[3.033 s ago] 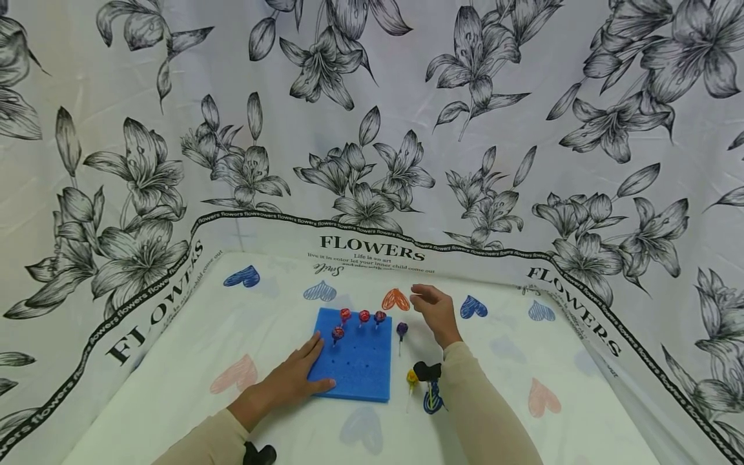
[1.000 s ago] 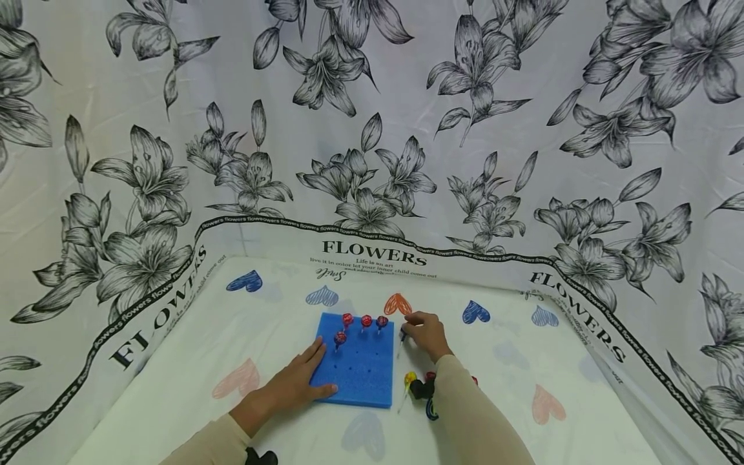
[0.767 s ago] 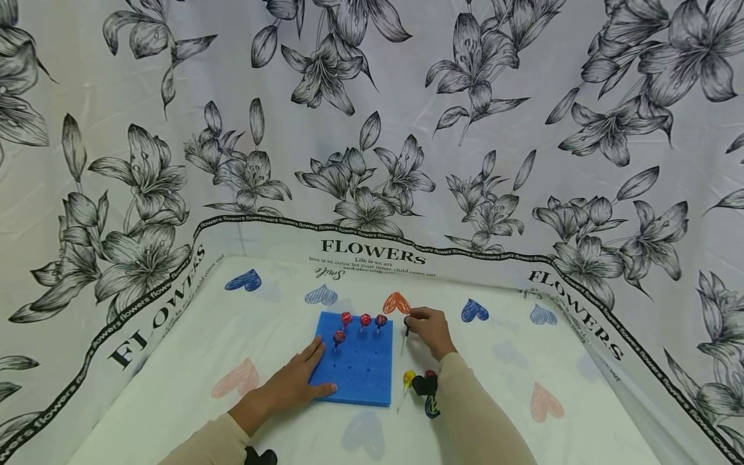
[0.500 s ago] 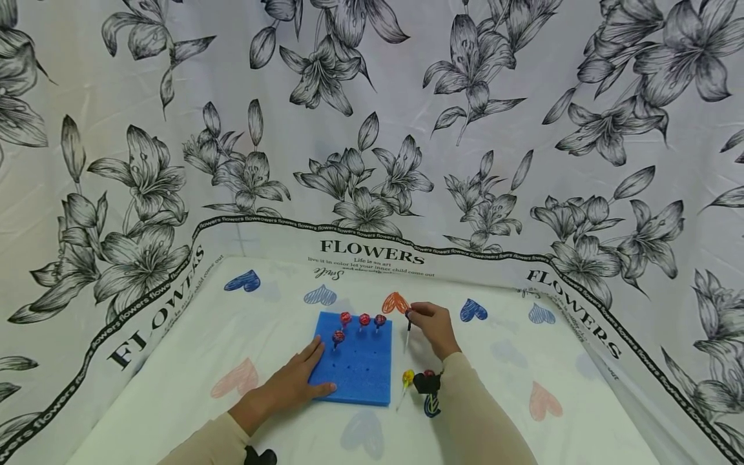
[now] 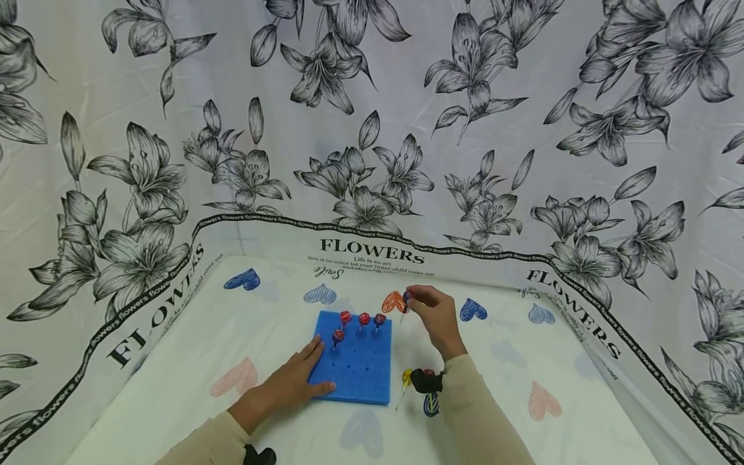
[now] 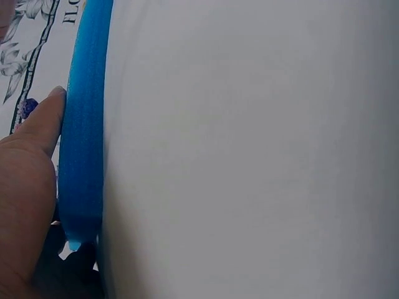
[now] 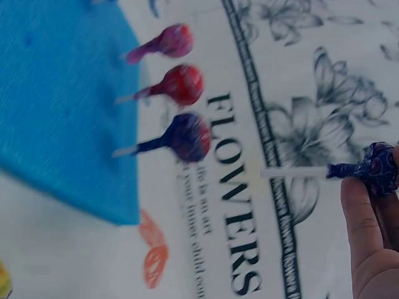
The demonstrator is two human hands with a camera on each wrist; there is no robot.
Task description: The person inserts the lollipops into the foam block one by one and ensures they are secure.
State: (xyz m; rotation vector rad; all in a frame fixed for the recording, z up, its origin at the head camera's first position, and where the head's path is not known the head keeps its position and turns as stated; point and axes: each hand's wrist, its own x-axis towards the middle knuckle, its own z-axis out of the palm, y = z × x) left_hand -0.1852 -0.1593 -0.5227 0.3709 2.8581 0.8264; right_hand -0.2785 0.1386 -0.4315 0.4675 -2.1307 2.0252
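Note:
A blue foam block (image 5: 354,361) with a grid of holes lies on the white cloth. Several lollipops (image 5: 363,318) stand stuck in its far rows; three of them (image 7: 181,84) show in the right wrist view. My left hand (image 5: 290,382) lies flat on the block's near left corner, fingers straight, and its thumb (image 6: 40,124) rests against the foam edge (image 6: 84,124). My right hand (image 5: 433,313) is raised just right of the block's far corner and pinches a purple lollipop (image 5: 407,297) by its head (image 7: 374,167), stick pointing down.
A yellow lollipop (image 5: 408,377) and other wrapped ones (image 5: 431,403) lie on the cloth by my right forearm. Flower-print cloth walls (image 5: 372,129) close in the back and both sides. Coloured hearts (image 5: 243,279) are printed on the table cloth.
My right hand came down to the purple lollipop lying right of the block, pinched it and lifted it up and away. My left hand stayed on the block.

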